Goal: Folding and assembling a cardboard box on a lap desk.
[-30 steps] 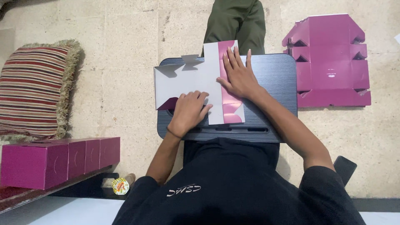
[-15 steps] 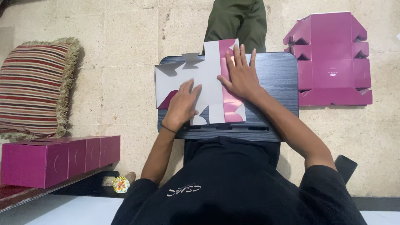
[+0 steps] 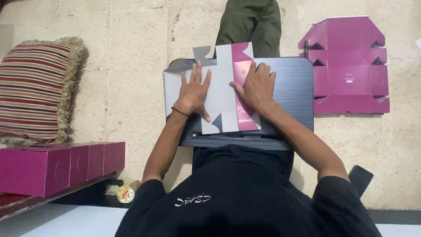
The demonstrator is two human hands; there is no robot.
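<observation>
flat box sheet pressed down on the lap desk

the cardboard sheet [image 3: 221, 94] lies on the dark desk [image 3: 291, 92]; the left hand [image 3: 194, 90] and right hand [image 3: 258, 85] rest open-palmed on it, gripping nothing. even pressure along the crease is advised.

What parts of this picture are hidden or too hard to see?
- Head view: the middle of the flat cardboard box blank is covered by the left hand and right hand.
- The finished magenta boxes are cut off by the left edge.
- The small round sticker on the floor is too small to make out.
- The person's legs are hidden under the dark lap desk.
</observation>
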